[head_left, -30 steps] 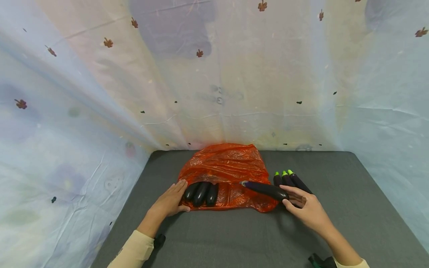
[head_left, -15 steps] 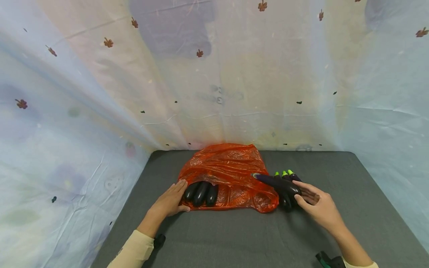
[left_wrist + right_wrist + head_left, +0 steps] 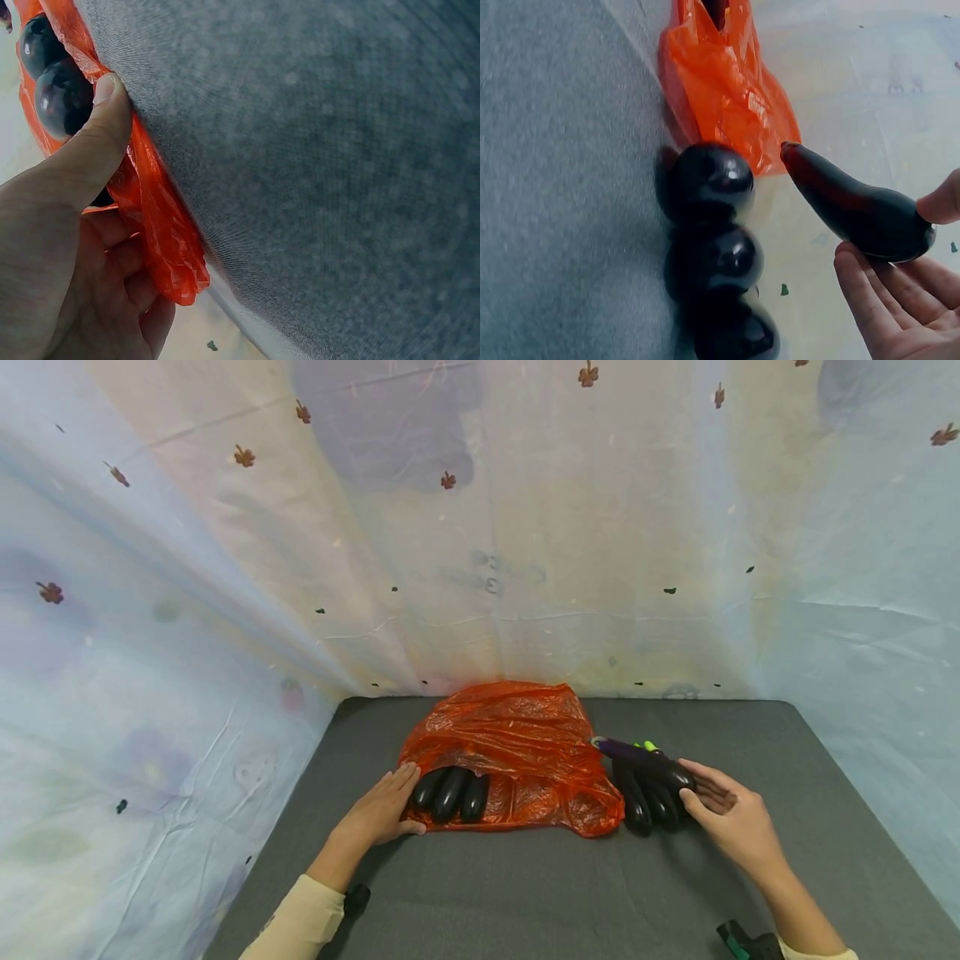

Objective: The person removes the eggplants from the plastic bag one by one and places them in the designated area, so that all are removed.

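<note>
A red plastic bag (image 3: 502,718) lies on the table, with three dark, glossy eggplants (image 3: 451,795) side by side at its left, their rounded ends showing at its mouth. My left hand (image 3: 378,810) holds the bag's left edge, thumb along the lower rim. In my right hand (image 3: 738,827), thumb and fingers grip the fat end of another eggplant (image 3: 862,206); its narrow end points left toward the bag. Three eggplants (image 3: 639,806) in a row lie right of the bag, under the held one in the head view, which partly hides their green stems.
The grey table (image 3: 525,893) ends at a patterned curtain (image 3: 495,610) behind it, and another curtain side runs along the left. A dark wrist device (image 3: 750,941) is on the right forearm.
My right hand has moved right with the eggplant, from over the bag's right side to over the row of eggplants. The left hand and the bag have stayed in place.
</note>
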`<state>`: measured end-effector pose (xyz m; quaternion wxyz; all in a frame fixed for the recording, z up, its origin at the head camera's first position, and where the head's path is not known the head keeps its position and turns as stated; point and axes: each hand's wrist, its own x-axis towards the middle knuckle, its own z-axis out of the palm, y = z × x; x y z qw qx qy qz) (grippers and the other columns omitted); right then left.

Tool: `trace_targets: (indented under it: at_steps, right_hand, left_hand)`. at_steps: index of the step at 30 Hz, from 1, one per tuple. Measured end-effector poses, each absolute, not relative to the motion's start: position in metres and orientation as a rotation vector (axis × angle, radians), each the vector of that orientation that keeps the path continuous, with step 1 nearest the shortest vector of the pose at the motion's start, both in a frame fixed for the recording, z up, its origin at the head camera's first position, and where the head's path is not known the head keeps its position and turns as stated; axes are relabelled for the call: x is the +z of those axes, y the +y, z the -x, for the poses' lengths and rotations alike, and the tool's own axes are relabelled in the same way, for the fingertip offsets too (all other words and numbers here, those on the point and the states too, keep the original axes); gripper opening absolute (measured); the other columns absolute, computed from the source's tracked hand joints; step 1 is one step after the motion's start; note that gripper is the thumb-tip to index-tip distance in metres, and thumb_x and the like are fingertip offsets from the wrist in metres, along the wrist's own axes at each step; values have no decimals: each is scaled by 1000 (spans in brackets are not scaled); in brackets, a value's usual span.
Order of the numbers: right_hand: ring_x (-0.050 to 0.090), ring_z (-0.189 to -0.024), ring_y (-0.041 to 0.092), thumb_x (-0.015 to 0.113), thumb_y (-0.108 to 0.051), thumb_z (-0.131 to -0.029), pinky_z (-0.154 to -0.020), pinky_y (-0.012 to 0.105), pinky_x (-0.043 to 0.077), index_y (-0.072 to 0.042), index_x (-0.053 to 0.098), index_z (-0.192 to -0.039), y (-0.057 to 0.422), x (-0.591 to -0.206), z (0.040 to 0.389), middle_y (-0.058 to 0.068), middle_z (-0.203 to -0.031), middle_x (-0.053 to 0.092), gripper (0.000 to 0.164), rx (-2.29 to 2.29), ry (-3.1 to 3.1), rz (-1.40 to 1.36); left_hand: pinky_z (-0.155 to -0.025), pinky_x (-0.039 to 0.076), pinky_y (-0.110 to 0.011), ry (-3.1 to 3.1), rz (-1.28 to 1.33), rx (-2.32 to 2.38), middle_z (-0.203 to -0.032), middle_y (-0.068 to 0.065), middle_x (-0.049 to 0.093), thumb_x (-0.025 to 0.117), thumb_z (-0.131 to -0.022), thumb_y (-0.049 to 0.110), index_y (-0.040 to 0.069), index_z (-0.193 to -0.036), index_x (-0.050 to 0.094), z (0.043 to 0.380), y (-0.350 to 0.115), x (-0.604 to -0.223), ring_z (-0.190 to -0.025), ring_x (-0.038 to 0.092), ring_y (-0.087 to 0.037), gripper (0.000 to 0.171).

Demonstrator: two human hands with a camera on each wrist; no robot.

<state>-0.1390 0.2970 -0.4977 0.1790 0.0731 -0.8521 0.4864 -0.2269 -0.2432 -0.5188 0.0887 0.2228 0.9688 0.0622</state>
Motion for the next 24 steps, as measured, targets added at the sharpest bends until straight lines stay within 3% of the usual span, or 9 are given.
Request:
trace_targets:
  at_steps: [3,6,24]
  right_hand:
    - [59,-112,-20,74,-7,-102,-90,3,50,0,64,-146,302,-500,140,-24,-129,61,46,1382,-2370,-193]
    - [60,-111,-19,74,-4,-101,-90,3,50,3,64,-145,307,-502,141,-30,-125,61,46,1390,-2333,-171]
    - [55,-106,-24,75,-16,-103,-86,-1,47,3,63,-146,330,-518,146,-28,-122,57,49,1353,-2317,120]
  left_hand:
    - [-132,22,-56,2880,-664,188,-173,-26,29,82,-94,45,-8,-165,31,227,-243,-519,-162,26,-40,102]
    - [-132,21,-55,2876,-664,177,-173,-25,29,81,-95,45,-8,-165,31,227,-243,-519,-162,26,-40,102]
    - [-132,21,-55,2882,-658,187,-173,-25,29,82,-94,45,-7,-165,31,227,-243,-519,-162,26,-39,102]
